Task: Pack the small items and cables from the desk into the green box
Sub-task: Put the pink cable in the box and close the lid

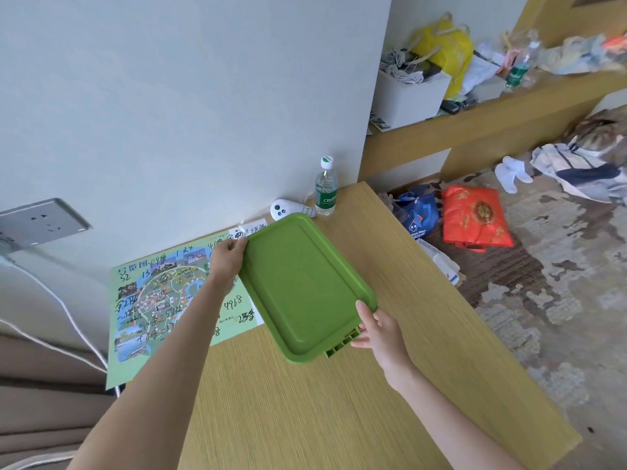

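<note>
The green box (334,347) stands on the wooden desk (305,401), almost wholly covered by its green lid (302,286); only a ribbed bit of its wall shows at the near right corner. My left hand (226,257) grips the lid's far left edge. My right hand (376,329) holds the lid's near right corner, fingers at the box wall below. A white remote-like device (288,209) lies by the wall behind the lid. The box's inside is hidden.
A water bottle (325,186) stands at the desk's back corner. A printed map sheet (163,300) with handwriting lies left of the box. White cables (61,307) hang from a wall socket (40,222). Bags, among them a red bag (475,215), lie on the floor at right.
</note>
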Motion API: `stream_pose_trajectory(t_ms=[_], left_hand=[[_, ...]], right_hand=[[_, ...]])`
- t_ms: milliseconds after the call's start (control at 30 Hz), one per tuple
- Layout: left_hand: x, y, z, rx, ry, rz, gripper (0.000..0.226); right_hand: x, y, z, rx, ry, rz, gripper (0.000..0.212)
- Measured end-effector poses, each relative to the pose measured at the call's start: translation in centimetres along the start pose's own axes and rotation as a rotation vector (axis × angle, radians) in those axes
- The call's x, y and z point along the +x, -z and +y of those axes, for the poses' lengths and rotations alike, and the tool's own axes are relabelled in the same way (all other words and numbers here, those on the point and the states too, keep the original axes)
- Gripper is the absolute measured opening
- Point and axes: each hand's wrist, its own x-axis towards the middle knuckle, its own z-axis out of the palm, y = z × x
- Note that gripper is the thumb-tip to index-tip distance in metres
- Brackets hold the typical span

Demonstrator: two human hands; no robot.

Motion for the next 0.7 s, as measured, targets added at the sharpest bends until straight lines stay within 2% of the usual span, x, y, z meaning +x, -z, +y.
stream_pose_trajectory(t_ms=[167,267,333,467,567,700], left_hand=[[-2.2,1.1,0.4,-0.059,-0.010,-0.034,0.024],[-4.6,2.0,0.5,-0.079,-0.005,-0.064,0.021],[-6.5,2.5,0.1,-0.025,-0.032,-0.053,0.021],[-10.9,2.8,-1.4,0.098,-0.071,0.000,0.037],[-13.8,2.5,-3.5,0.166,-0.038,0.050,0.049],[-17.7,2.1,-6.5,0.232,0.042,0.118,0.050]], right_hand=[[0.1,1.4,-0.5,-0.108,0.011,0.044,0.039],[-0.1,2.8,-1.1,-0.113,0.077,0.080,0.028],[0.0,3.9,-1.5,-0.081,0.124,0.038,0.019],[0.4,5.7,-2.4,-0.084,0.165,-0.072,0.023],[0.6,6.2,-2.6,-0.225,0.195,-0.073,0.027],[1.1,6.7,-2.2,-0.535,0.231,-0.154,0.038]])
